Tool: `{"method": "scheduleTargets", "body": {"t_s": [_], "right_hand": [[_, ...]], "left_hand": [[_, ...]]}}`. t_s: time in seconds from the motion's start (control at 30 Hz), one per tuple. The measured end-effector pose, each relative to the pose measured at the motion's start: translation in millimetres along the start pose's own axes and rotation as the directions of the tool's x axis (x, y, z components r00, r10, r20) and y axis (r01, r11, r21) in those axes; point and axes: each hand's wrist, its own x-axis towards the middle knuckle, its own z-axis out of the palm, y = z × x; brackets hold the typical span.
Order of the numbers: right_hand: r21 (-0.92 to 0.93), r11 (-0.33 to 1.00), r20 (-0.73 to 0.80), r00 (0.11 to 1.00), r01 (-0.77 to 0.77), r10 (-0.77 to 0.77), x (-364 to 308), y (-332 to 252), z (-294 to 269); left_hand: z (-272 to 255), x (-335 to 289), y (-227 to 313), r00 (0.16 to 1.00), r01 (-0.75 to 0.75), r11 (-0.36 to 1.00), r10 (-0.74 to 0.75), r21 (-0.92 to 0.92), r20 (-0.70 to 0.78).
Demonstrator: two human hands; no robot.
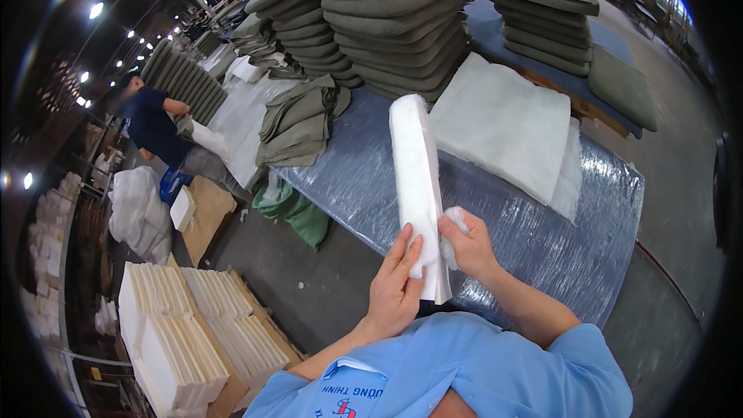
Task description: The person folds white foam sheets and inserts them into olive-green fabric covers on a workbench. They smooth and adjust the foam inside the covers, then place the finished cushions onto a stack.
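A white foam pad, wrapped in fluffy batting, stands nearly on edge in front of my chest, its far end over the table. My left hand grips its near end from the left, with fingers bent round the batting. On the other side my right hand is closed on a tuft of white batting beside the pad. Flat white batting sheets lie on the plastic-covered blue table beyond my right hand. Folded grey-green fabric covers rest on the table's left part.
Tall stacks of grey-green cushions rise at the back, with another cushion stack at the far right. Cream foam slabs stand at lower left. A green sack sits below the table edge. A co-worker handles white material at left.
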Motion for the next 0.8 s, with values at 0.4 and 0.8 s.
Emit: {"method": "scheduleTargets", "body": {"t_s": [0.4, 0.8], "right_hand": [[0.172, 0.985, 0.127, 0.992, -0.015, -0.007, -28.4, 15.4, -16.9], [-0.086, 0.992, 0.318, 0.942, -0.088, 0.111, -13.2, -32.0, -19.6]], "left_hand": [[17.2, -21.8, 29.3, 0.98, -0.183, 0.855, 0.122, 0.485, 0.156], [25.8, -23.5, 12.4, 0.952, -0.306, 0.872, 0.29, 0.383, 0.101]]}}
